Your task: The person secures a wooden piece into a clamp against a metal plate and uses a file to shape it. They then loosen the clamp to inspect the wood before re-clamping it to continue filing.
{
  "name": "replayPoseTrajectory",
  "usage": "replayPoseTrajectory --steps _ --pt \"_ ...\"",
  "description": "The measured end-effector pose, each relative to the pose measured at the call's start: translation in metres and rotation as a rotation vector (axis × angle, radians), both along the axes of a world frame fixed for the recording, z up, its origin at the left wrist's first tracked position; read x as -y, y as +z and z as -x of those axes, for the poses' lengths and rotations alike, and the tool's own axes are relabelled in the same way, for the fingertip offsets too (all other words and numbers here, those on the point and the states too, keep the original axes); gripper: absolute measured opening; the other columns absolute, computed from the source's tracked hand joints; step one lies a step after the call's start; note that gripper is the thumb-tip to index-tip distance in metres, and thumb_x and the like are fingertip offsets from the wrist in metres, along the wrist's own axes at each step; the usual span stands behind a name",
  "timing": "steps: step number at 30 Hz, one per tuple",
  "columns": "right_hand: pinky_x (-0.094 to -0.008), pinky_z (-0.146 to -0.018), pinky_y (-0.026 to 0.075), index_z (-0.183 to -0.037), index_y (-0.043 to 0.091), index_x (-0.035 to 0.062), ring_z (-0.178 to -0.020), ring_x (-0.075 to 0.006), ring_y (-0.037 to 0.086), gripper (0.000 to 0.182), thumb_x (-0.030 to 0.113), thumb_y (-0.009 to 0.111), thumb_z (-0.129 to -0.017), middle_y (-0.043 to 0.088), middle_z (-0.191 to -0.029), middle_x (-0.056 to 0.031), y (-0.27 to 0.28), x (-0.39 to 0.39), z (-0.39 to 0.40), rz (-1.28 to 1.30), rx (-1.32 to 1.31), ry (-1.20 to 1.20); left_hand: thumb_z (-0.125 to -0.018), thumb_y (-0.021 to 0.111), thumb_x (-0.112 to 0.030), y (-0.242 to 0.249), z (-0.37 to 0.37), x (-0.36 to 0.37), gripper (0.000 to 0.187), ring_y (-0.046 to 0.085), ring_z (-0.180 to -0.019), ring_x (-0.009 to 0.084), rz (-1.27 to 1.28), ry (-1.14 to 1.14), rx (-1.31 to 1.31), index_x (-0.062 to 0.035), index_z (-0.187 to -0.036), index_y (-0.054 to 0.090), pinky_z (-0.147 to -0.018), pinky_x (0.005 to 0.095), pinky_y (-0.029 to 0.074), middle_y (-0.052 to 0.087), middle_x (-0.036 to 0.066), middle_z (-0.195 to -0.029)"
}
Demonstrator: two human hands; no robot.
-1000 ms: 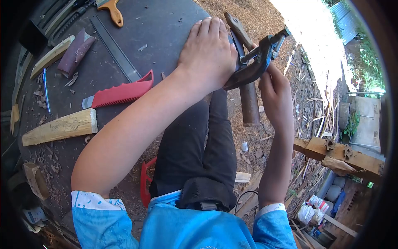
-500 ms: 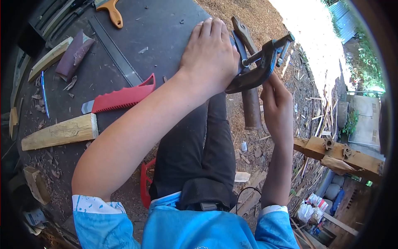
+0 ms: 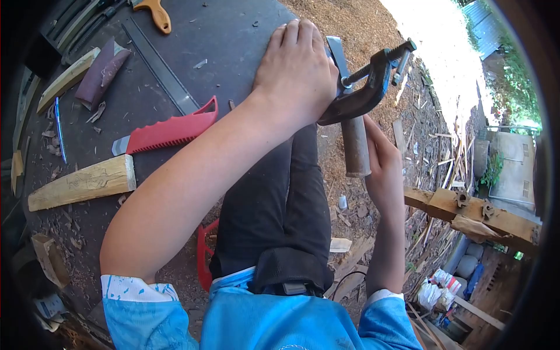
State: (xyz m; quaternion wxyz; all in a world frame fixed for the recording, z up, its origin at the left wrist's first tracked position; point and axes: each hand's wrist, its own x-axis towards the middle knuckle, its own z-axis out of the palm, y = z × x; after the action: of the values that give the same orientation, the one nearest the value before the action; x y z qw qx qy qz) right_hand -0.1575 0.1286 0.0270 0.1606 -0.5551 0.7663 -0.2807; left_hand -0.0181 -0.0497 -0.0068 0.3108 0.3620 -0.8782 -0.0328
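Observation:
My left hand (image 3: 297, 70) rests over the table's right edge, beside the black C-clamp (image 3: 364, 96). Its fingers lie close together and bend down; whatever is under them is hidden. From beside the thumb a flat dark metal strip (image 3: 336, 49) sticks out, near the clamp's screw. A grey-brown cylinder (image 3: 356, 149) hangs below the clamp. My right hand (image 3: 382, 160) is closed just right of this cylinder, its fingertips hidden behind the cylinder and clamp. What it grips cannot be made out.
On the dark tabletop (image 3: 216, 44) lie a red-handled saw (image 3: 172, 131), a wooden wedge (image 3: 84, 185), a blue pen (image 3: 60, 131), sandpaper (image 3: 102, 76) and an orange-handled brush (image 3: 156, 16). Wood scraps litter the ground. A timber beam (image 3: 446, 207) stands at right.
My right hand has moved slightly down and left, toward the cylinder. The wooden piece seen behind the clamp has gone from sight. My left hand stays nearly still.

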Motion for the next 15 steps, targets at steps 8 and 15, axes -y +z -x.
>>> replayPoseTrajectory --steps 8,15 --pt "-0.0305 -0.068 0.051 -0.15 0.062 0.0075 -0.077 -0.0114 0.066 0.041 0.025 0.056 -0.113 0.077 -0.1 -0.0111 0.015 0.046 0.015 0.115 0.23 -0.214 -0.104 0.049 -0.026 -0.002 -0.002 0.003 0.057 0.051 -0.14 0.04 0.002 -0.009 -0.014 0.0179 -0.141 0.052 -0.122 0.0479 0.038 0.057 0.03 -0.142" --pt "-0.0373 -0.099 0.057 -0.141 0.068 0.001 -0.118 -0.0259 0.075 0.036 0.017 0.062 -0.109 0.077 -0.123 -0.0212 0.015 0.056 0.001 0.067 0.107 -0.091 -0.104 0.05 -0.026 -0.003 -0.002 0.001 0.058 0.051 -0.14 0.04 0.019 0.004 0.009 0.0183 -0.141 0.051 -0.121 0.048 0.038 0.056 0.029 -0.143"
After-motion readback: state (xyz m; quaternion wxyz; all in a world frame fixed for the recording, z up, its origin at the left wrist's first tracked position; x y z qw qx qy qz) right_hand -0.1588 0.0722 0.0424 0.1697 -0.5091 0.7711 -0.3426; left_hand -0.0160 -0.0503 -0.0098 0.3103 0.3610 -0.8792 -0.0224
